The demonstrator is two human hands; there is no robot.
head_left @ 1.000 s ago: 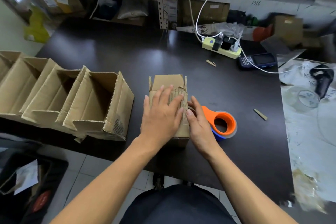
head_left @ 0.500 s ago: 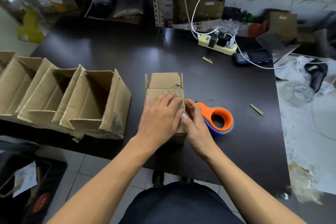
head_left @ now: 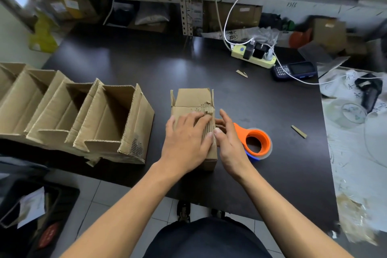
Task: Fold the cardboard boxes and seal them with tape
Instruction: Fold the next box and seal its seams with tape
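Cardboard box (head_left: 193, 111) lies on the dark surface (head_left: 125, 65), long axis running away from us. Our left hand (head_left: 185, 139) presses flat on its top; our right hand (head_left: 229, 142), fingers relaxed, touches its right edge, nearer the tape dispenser (head_left: 256, 142) just beside.

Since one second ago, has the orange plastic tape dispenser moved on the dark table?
No. The orange plastic tape dispenser keeps its place on the dark table, equally far left of the small cardboard scrap; only the camera shifted.
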